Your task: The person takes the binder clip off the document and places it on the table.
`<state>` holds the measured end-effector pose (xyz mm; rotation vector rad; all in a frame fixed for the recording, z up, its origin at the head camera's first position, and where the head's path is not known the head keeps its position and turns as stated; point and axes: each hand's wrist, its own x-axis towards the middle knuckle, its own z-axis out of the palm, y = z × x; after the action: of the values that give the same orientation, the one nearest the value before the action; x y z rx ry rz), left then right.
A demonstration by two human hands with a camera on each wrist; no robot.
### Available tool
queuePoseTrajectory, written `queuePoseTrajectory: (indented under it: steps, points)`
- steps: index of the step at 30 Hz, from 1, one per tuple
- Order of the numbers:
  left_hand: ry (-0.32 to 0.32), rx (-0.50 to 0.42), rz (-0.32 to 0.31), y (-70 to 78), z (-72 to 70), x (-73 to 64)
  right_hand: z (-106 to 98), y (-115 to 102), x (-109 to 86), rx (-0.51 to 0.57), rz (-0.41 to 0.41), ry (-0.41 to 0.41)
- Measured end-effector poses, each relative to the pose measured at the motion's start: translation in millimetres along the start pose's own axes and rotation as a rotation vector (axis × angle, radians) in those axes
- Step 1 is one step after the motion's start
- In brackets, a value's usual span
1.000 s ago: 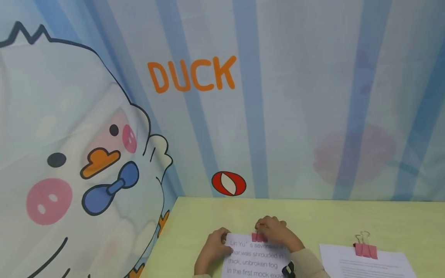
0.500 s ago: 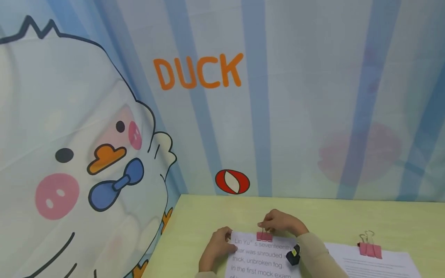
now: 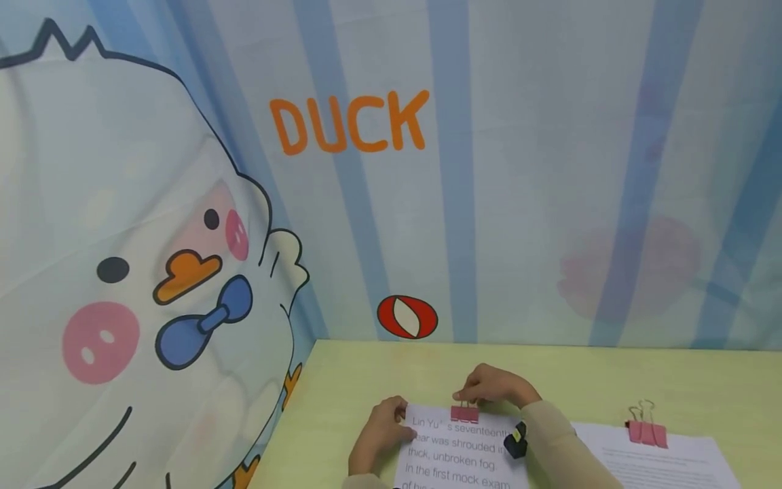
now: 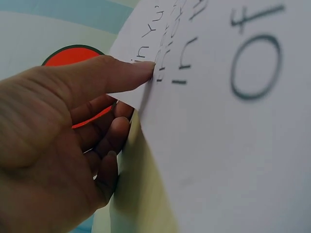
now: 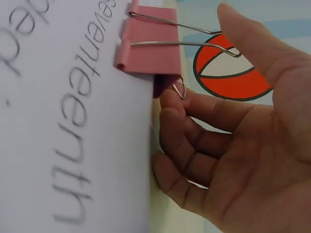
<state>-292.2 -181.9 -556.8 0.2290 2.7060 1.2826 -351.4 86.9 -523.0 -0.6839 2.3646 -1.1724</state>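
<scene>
In the head view a sheet of white paper (image 3: 452,451) printed with large text lies on the table, a pink binder clip (image 3: 464,413) on its top edge. My left hand (image 3: 380,430) holds the paper's left edge, thumb on the printed face; the left wrist view shows the other fingers curled behind the edge. At the top edge, my right hand (image 3: 493,385) grips the clip's wire handles. In the right wrist view, the thumb is at the raised upper handle and the forefinger meets the lower handle behind the pink body (image 5: 150,46). How many sheets it clamps is hidden.
To the right lies a second white paper (image 3: 656,465) with smaller print, a pink binder clip (image 3: 647,434) on its top edge, handles standing up. The pale yellow table (image 3: 379,370) meets a printed curtain (image 3: 519,204) at the back and left.
My right hand has drawn back slightly behind the clip, baring its pink body and wire handles. My left hand keeps its hold on the paper edge. The head view has shifted a little.
</scene>
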Motion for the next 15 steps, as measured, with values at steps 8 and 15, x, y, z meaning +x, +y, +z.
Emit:
queuePoseTrajectory:
  steps: [8, 15]
  points:
    - [-0.019, -0.019, 0.032, -2.7, -3.8, -0.8, 4.0, 5.3, 14.7, 0.010, -0.088, 0.071]
    - [-0.012, -0.040, 0.023, -3.9, -2.3, -0.7, 0.7, -0.1, 24.8, -0.036, -0.147, 0.067]
